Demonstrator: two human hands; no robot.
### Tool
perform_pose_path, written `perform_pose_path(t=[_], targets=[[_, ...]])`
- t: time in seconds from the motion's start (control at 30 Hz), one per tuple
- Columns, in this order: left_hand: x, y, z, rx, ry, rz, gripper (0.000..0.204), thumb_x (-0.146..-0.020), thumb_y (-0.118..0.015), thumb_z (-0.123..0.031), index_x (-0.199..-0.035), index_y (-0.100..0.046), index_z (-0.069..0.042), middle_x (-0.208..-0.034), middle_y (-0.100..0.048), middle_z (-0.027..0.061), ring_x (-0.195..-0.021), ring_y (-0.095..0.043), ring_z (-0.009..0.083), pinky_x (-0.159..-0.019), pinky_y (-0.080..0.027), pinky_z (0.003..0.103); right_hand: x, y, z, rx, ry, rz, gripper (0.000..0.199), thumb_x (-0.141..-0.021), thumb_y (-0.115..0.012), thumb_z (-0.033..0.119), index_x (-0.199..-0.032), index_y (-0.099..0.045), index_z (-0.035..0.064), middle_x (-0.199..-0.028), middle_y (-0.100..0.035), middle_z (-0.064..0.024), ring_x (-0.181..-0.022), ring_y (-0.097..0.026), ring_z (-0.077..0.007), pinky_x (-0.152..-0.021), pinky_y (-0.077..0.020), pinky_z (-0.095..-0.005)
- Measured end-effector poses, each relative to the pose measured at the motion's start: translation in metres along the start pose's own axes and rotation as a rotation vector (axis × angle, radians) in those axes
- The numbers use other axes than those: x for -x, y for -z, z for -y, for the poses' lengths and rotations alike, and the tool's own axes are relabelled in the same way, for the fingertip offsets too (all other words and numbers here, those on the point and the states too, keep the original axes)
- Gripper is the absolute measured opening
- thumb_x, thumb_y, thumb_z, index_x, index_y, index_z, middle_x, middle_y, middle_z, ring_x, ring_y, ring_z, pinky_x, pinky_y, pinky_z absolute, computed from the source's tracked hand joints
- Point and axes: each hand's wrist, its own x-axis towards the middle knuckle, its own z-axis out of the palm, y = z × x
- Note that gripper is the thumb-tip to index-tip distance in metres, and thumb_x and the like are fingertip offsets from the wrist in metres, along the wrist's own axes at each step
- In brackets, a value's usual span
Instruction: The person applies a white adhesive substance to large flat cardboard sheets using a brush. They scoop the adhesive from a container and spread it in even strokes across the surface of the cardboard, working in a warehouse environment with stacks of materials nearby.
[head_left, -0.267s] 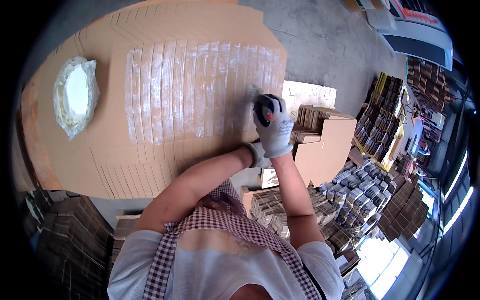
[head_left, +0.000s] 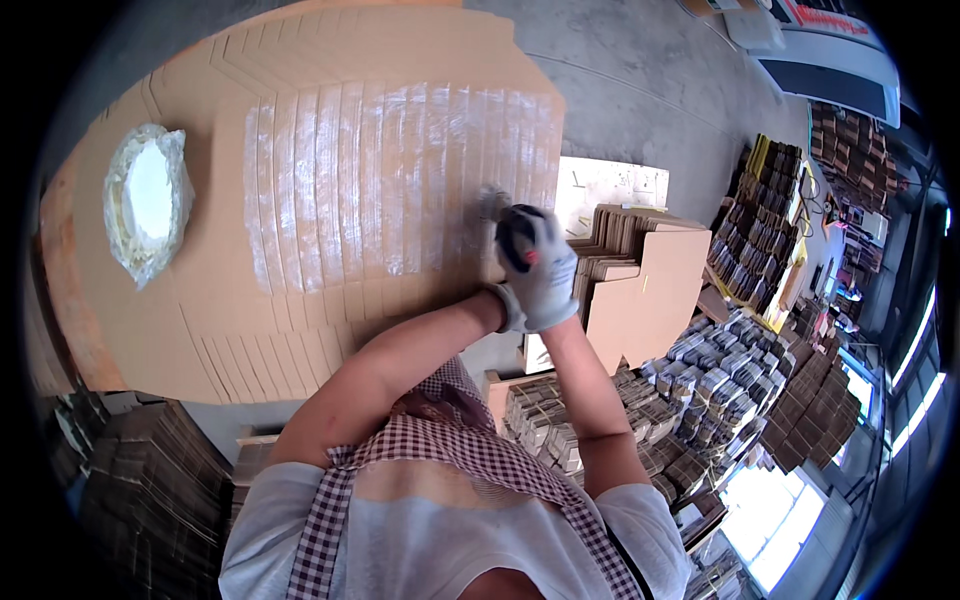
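Note:
My right hand (head_left: 545, 268), in a pale glove with dark blue palm and fingers, is closed round a brush (head_left: 490, 202). A bit of red shows at the grip, and the bristles are smeared by motion. They are over the right part of a fan of overlapped cardboard sheets (head_left: 330, 185), whose stepped edges carry a shiny, wet-looking white coat. Of my left hand (head_left: 511, 305) only the glove's cuff shows, beneath the right wrist near the sheets' right end; its fingers are hidden. At the left, a plastic-lined bowl (head_left: 125, 215) with white stuff inside stands on the cardboard.
The cardboard lies on a wooden board (head_left: 75, 290). Right of it, a stack of cut cardboard pieces (head_left: 650, 290) stands beside a white panel (head_left: 610, 190). Tied cardboard bundles (head_left: 700, 370) fill the right, and more stacks (head_left: 150, 480) stand at the lower left.
My right hand and the brush have shifted slightly left and toward me over the sheets. My left forearm has hardly moved. The whole view has tilted a little.

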Motion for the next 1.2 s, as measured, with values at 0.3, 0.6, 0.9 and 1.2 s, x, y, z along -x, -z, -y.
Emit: perform_pose_path(t=[0.3, 0.6, 0.9, 1.2], targets=[[-0.004, -0.006, 0.015, -0.069, -0.021, 0.022, 0.04, -0.089, -0.057, -0.033, -0.125, -0.057, -0.016, -0.129, -0.059, 0.0072, -0.123, -0.048, 0.0264, -0.107, -0.035, 0.038, 0.014, 0.018, 0.019, -0.141, -0.095, -0.095, 0.039, -0.073, -0.076, 0.007, -0.11, -0.062, 0.0098, -0.11, -0.062, -0.0125, -0.097, -0.064, -0.0337, -0.082, -0.0526, -0.04], [-0.004, -0.004, 0.018, -0.099, -0.022, 0.057, 0.04, -0.091, -0.054, -0.035, -0.125, -0.057, -0.016, -0.128, -0.059, 0.008, -0.122, -0.049, 0.0264, -0.106, -0.036, 0.039, 0.029, 0.02, 0.004, 0.047, -0.014, -0.179, 0.041, -0.075, -0.076, 0.008, -0.113, -0.061, 0.0099, -0.111, -0.062, -0.0114, -0.093, -0.065, -0.0311, -0.071, -0.056, -0.0369], [-0.001, -0.003, 0.017, -0.116, -0.034, 0.113, 0.04, -0.092, -0.051, -0.037, -0.126, -0.057, -0.016, -0.128, -0.059, 0.0089, -0.121, -0.049, 0.0264, -0.105, -0.036, 0.041, 0.049, 0.007, -0.012, 0.041, -0.043, -0.108, 0.036, -0.076, -0.073, 0.006, -0.111, -0.063, 0.008, -0.114, -0.063, -0.0137, -0.1, -0.064, -0.0341, -0.082, -0.0538, -0.0385], [-0.007, 0.001, 0.01, -0.127, -0.076, 0.168, 0.041, -0.093, -0.048, -0.039, -0.126, -0.057, -0.016, -0.127, -0.06, 0.0097, -0.121, -0.05, 0.0264, -0.104, -0.037, 0.042, 0.04, 0.039, -0.027, -0.029, 0.365, 0.382, 0.036, -0.072, -0.066, 0.007, -0.107, -0.066, 0.0147, -0.117, -0.062, -0.0062, -0.117, -0.057, -0.0285, -0.096, -0.0474, -0.043]])
